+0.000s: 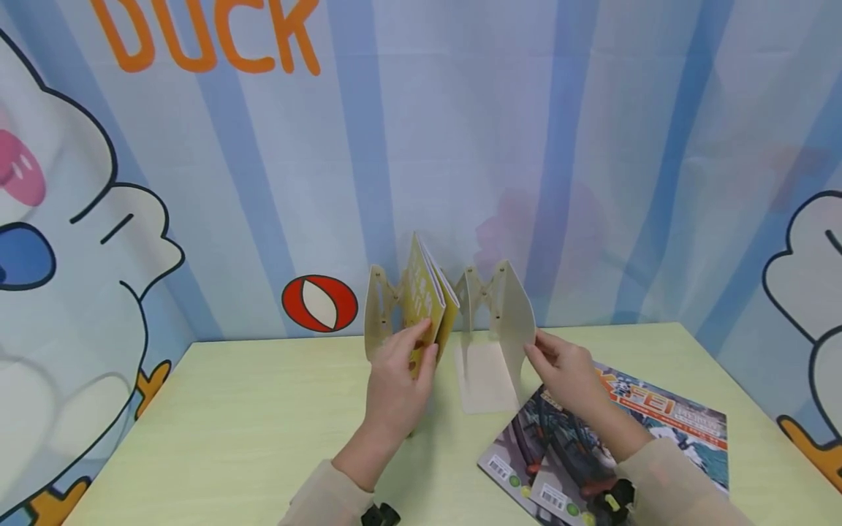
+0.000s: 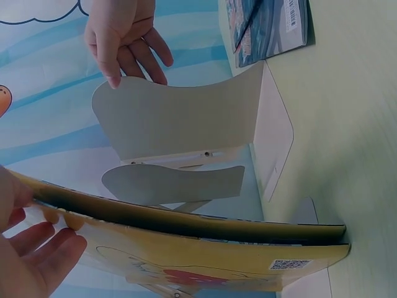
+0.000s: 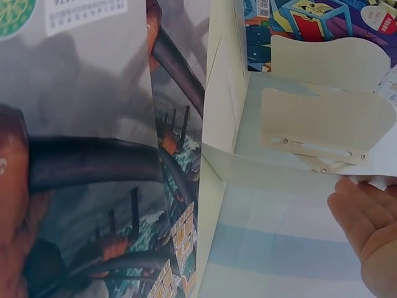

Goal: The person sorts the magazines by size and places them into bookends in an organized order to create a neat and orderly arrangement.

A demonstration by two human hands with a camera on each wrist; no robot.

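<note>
My left hand (image 1: pixel 397 383) grips two thin yellow books (image 1: pixel 424 292) by their near edge, thumb on one side and fingers on the other. The books stand upright among the panels of a white expandable bookend (image 1: pixel 516 310); in the left wrist view the lower book (image 2: pixel 217 264) shows a QR code. With thumb and fingers my right hand (image 1: pixel 569 372) pinches the edge of the bookend's right end panel. The left wrist view shows that panel (image 2: pixel 180 115) with the right thumb over its rim. Hinged crossed arms (image 3: pixel 316 158) link the panels.
Glossy comic-style magazines (image 1: pixel 631 431) lie overlapping on the pale table (image 1: pixel 263 416), under and beside my right forearm. A striped blue cloth backdrop (image 1: pixel 447 146) hangs right behind the table's far edge, close behind the bookend.
</note>
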